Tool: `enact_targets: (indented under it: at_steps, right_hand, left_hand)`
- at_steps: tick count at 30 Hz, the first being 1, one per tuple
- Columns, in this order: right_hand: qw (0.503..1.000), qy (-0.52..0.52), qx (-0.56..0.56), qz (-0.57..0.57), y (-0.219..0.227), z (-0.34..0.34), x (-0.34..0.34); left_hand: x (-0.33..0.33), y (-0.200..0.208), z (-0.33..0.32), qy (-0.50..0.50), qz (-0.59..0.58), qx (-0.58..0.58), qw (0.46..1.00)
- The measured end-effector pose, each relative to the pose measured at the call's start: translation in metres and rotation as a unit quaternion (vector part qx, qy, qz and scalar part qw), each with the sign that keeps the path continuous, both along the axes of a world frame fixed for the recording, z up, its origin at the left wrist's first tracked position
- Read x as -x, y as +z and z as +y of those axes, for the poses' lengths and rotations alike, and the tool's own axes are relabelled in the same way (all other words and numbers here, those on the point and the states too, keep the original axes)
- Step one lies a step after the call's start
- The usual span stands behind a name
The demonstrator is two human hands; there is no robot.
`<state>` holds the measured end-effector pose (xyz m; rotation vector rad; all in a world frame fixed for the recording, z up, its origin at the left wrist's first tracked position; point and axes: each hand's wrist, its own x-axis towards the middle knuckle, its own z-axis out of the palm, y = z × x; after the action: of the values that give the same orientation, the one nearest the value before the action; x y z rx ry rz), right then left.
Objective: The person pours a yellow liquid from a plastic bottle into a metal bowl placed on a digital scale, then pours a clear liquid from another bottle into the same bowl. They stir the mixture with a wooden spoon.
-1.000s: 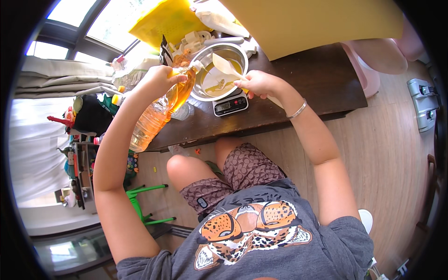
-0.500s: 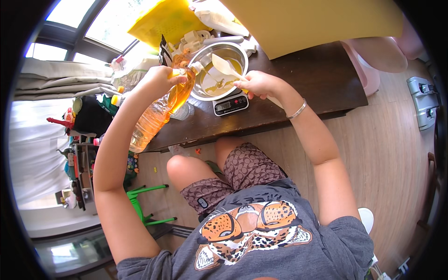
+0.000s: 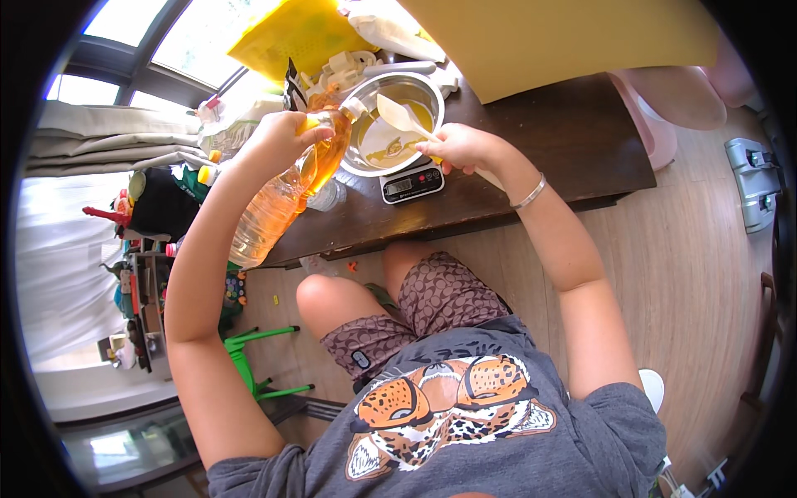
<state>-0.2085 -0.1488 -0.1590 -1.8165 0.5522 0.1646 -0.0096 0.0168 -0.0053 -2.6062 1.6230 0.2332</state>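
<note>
My left hand (image 3: 286, 139) is wrapped round a large clear plastic bottle (image 3: 270, 214) of amber liquid, which looks like oil. The bottle is tilted, its bottom end lower left and its mouth at the left rim of a steel bowl (image 3: 438, 104). Yellowish liquid lies in the bowl. Under the bowl's near side shows a black-and-white digital scale (image 3: 413, 184). My right hand (image 3: 466, 149) is closed round the handle of a cream-coloured spatula (image 3: 397, 114), its head above the bowl. Whether liquid is flowing from the bottle I cannot tell.
The bowl and scale stand on a dark wooden table (image 3: 548, 153). A clear plastic container (image 3: 328, 197) sits beside the bottle. A yellow bag (image 3: 303, 37) and other clutter lie behind. A large tan panel (image 3: 564, 41) leans in from the far right; a green stool (image 3: 245, 361) stands lower left.
The bottle has shifted slightly to the right, and its bottom end is a little higher. My left hand moved with it. The right hand and spatula have barely moved.
</note>
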Motion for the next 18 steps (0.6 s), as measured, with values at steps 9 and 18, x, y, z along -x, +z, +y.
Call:
enact_targets:
  at_steps: [9, 18]
  right_hand:
    - [0.998, 0.013, 0.037, 0.042, 0.0, -0.008, -0.006]
    - [0.999, -0.004, 0.021, 0.027, -0.001, -0.008, -0.004]
  left_hand:
    - [-0.006, 0.01, 0.001, 0.022, 0.041, 0.004, 0.999]
    - [-0.005, 0.012, 0.003, 0.031, 0.044, 0.004, 0.999]
